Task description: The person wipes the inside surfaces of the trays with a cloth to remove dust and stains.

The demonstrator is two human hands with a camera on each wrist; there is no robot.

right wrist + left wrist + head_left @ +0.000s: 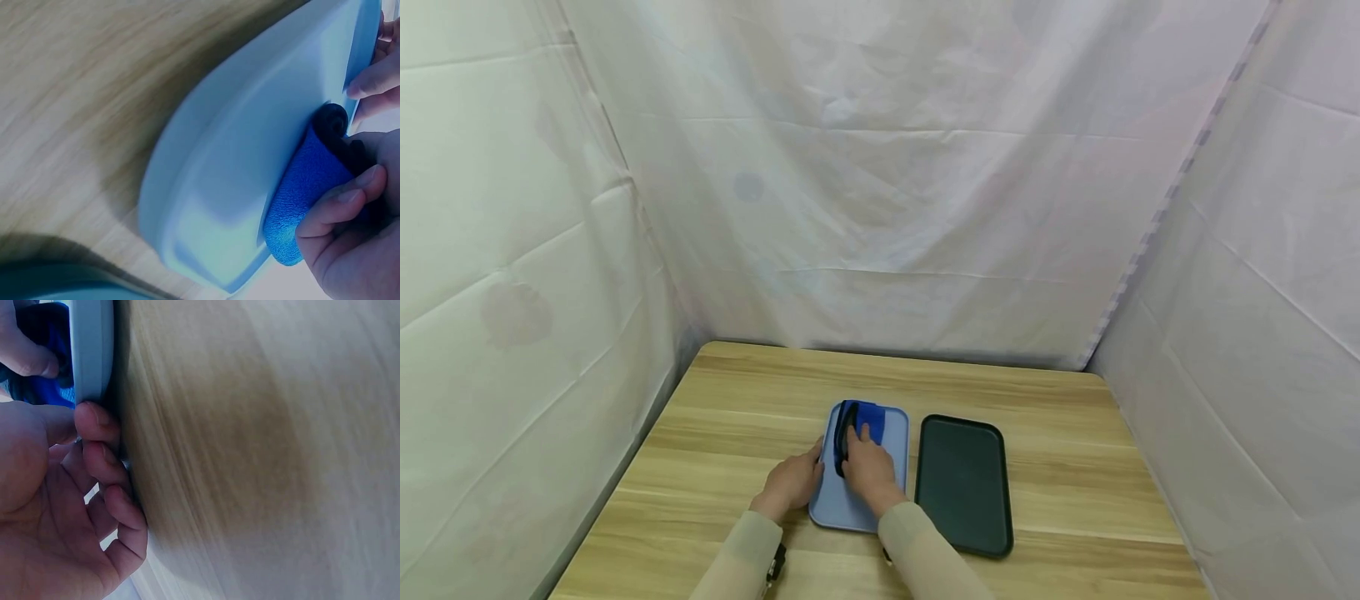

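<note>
The step in hand appeared to be working a royal-blue, textured cloth with a dark rolled edge (872,419) over a light-blue, rectangular, plastic-looking tray (841,500), on whose upper face it lay. The bare right hand (870,468), fingers bent in, had hold of the cloth; the bare left hand (793,483) gripped the tray's left rim between thumb and curled fingers. The next move seemed to call for firm bracing there and even pressure on the cloth. The right hand hid the cloth's near part, and the dark edge's folds were unclear. The right wrist view cut off the dark-green rectangular tray (962,475), right of the light-blue one.
</note>
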